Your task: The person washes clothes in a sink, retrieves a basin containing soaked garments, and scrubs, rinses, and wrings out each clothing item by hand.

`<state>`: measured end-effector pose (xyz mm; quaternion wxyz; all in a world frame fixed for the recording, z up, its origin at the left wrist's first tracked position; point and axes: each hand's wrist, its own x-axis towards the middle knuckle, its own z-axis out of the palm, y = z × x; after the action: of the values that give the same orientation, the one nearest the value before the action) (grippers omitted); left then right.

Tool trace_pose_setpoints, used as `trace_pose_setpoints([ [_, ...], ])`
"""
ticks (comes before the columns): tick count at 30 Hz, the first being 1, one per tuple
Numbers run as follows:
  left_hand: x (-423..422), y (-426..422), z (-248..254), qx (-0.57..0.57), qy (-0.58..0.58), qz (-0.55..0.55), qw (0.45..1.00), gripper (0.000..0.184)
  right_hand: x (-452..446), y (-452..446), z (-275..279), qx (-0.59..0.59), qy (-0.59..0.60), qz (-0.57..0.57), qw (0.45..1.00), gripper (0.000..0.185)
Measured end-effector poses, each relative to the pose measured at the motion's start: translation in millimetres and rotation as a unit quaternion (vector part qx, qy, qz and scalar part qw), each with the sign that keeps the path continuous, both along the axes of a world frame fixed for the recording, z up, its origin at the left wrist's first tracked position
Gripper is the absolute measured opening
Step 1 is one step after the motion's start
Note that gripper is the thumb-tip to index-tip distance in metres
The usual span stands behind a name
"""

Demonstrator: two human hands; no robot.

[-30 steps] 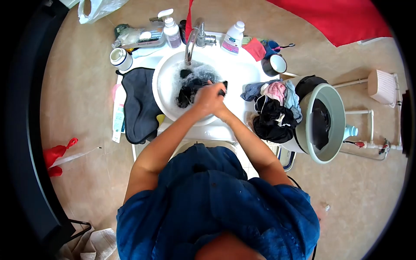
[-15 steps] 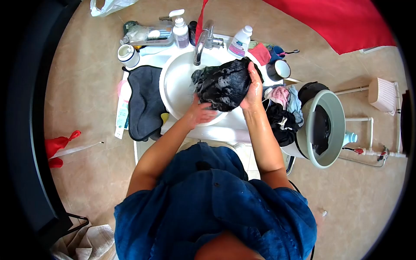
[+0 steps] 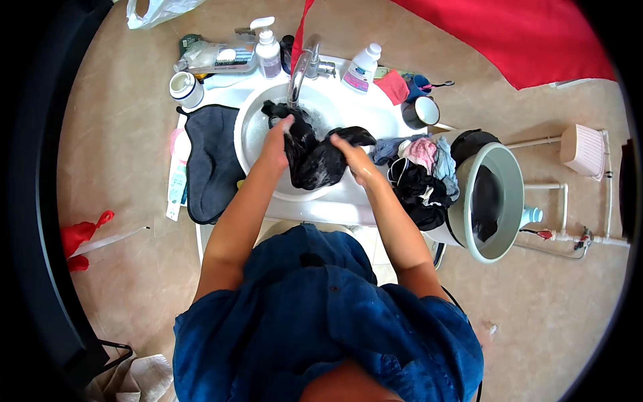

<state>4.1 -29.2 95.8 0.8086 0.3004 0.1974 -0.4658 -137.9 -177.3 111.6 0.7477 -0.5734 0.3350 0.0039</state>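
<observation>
A wet black cloth garment (image 3: 318, 164) hangs bunched between my two hands over the round white sink (image 3: 249, 124). My left hand (image 3: 276, 142) grips its left part, close below the faucet (image 3: 298, 77). On the other side my right hand (image 3: 355, 159) is closed on the right part, thumb on top. One end of the cloth lies under the faucet's spout, where the water looks foamy. Most fingers of both hands are hidden by the fabric. The garment's exact kind cannot be made out.
A dark grey mat (image 3: 213, 161) lies left of the sink. Behind it stand a pump bottle (image 3: 268, 53) and a white bottle (image 3: 362, 69). Piled clothes (image 3: 422, 187) and a grey-green bucket (image 3: 516, 201) are to the right. A red cloth (image 3: 516, 40) hangs at upper right.
My left hand has moved up and left, from loosely touching the cloth to gripping it. The right hand has come lower and left. The garment is now stretched out, with one end under the faucet.
</observation>
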Motion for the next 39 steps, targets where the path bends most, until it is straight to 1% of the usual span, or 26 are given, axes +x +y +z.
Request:
trace_pose_setpoints([
  [2,-12.5,1.2,13.4,0.091,-0.083,-0.031,0.992,0.036,4.9,-14.8,-49.8,-0.19,0.111,0.158,0.963,0.06],
  [3,-16.6,-0.6,16.3,0.136,-0.135,-0.04,0.981,0.038,7.0,-17.8,-50.4,-0.297,0.153,0.236,0.912,0.054],
  [6,-28.0,-2.0,43.1,0.214,-0.285,-0.072,0.932,0.04,16.0,-31.4,-66.6,-0.402,0.285,0.233,0.838,0.049],
  [7,-30.1,-0.6,52.3,0.229,-0.335,-0.098,0.909,0.041,13.2,-36.6,-76.3,-0.289,0.213,0.114,0.926,0.053],
  [8,-34.1,0.5,56.7,0.244,-0.382,-0.125,0.883,0.041,12.7,-28.0,-91.0,-0.101,0.068,-0.088,0.989,0.056],
  [9,-40.2,-1.5,57.3,0.226,-0.424,-0.128,0.867,0.042,18.7,-26.9,-92.8,0.042,0.078,-0.125,0.988,0.055],
  [10,-45.4,-1.6,61.6,0.249,-0.46,-0.169,0.835,0.043,24.1,-20.1,-79.4,0.158,0.03,-0.142,0.977,0.053],
  [11,-51.3,-4.0,64.3,0.257,-0.538,-0.19,0.78,0.044,29.7,-13.0,-65.2,0.273,-0.005,-0.158,0.949,0.051],
  [12,-57.6,-7.0,67.5,0.263,-0.612,-0.209,0.716,0.044,33.8,-1.0,-40.6,0.358,-0.096,-0.154,0.916,0.049],
  [13,-65.3,-8.7,78.8,0.277,-0.635,-0.251,0.676,0.045,41.2,-9.4,-61.7,0.47,-0.241,0.011,0.849,0.049],
  [14,-72.2,-10.6,88.1,0.289,-0.655,-0.293,0.633,0.046,39.8,-8.6,-83.7,0.39,-0.257,0.064,0.882,0.048],
  [15,-76.4,-14.0,84.5,0.286,-0.646,-0.295,0.643,0.05,35.1,2.9,-63.5,0.422,-0.282,0.039,0.861,0.045],
  [16,-74.3,-15.6,77.1,0.317,-0.645,-0.287,0.633,0.052,32.4,13.3,-39.1,0.451,-0.307,0.013,0.838,0.043],
  [19,-54.9,-32.0,44.2,0.428,-0.616,-0.273,0.602,0.058,36.4,23.9,-55.4,0.352,-0.219,-0.073,0.907,0.041],
  [20,-40.8,-32.8,22.2,0.439,-0.582,-0.26,0.633,0.059,37.8,27.0,-63.3,0.318,-0.188,-0.101,0.924,0.04],
  [22,-19.0,-31.0,29.4,0.539,-0.539,-0.256,0.595,0.056,39.5,31.2,-74.7,0.249,-0.122,-0.155,0.948,0.039],
  [23,-4.1,-26.4,14.3,0.563,-0.545,-0.239,0.573,0.054,38.8,25.1,-77.6,0.276,-0.091,-0.164,0.943,0.039],
  [24,7.8,-18.8,-3.1,0.586,-0.551,-0.224,0.551,0.052,38.3,19.9,-68.9,0.25,-0.053,-0.155,0.954,0.038],
  [26,19.2,-3.5,-13.8,0.605,-0.564,-0.221,0.516,0.048,34.7,7.0,-43.9,0.093,-0.042,-0.118,0.988,0.04],
  [28,29.2,7.1,-33.5,0.62,-0.556,-0.204,0.515,0.049,35.4,-8.2,-58.7,-0.1,-0.014,-0.063,0.993,0.045],
  [30,34.4,13.5,-33.9,0.581,-0.5,-0.28,0.578,0.057,34.0,-12.2,-73.8,-0.295,0.006,-0.024,0.955,0.053],
  [32,21.6,15.3,-39.0,0.585,-0.536,-0.33,0.511,0.068,37.0,-9.2,-85.1,-0.483,0.013,0.0,0.876,0.062],
  [34,0.3,15.5,-56.1,0.595,-0.565,-0.386,0.422,0.088,41.0,4.6,-81.5,-0.537,0.019,0.101,0.838,0.07],
  [36,-14.2,12.5,-64.6,0.575,-0.586,-0.431,0.376,0.085,47.6,20.4,-89.8,-0.6,0.043,0.218,0.768,0.073],
  [37,-16.2,11.0,-71.6,0.576,-0.594,-0.433,0.357,0.083,48.2,29.3,-101.1,-0.568,0.072,0.259,0.778,0.073],
  [39,-15.3,8.3,-94.2,0.577,-0.612,-0.436,0.319,0.08,51.1,37.5,-117.1,-0.622,0.09,0.266,0.731,0.072],
])
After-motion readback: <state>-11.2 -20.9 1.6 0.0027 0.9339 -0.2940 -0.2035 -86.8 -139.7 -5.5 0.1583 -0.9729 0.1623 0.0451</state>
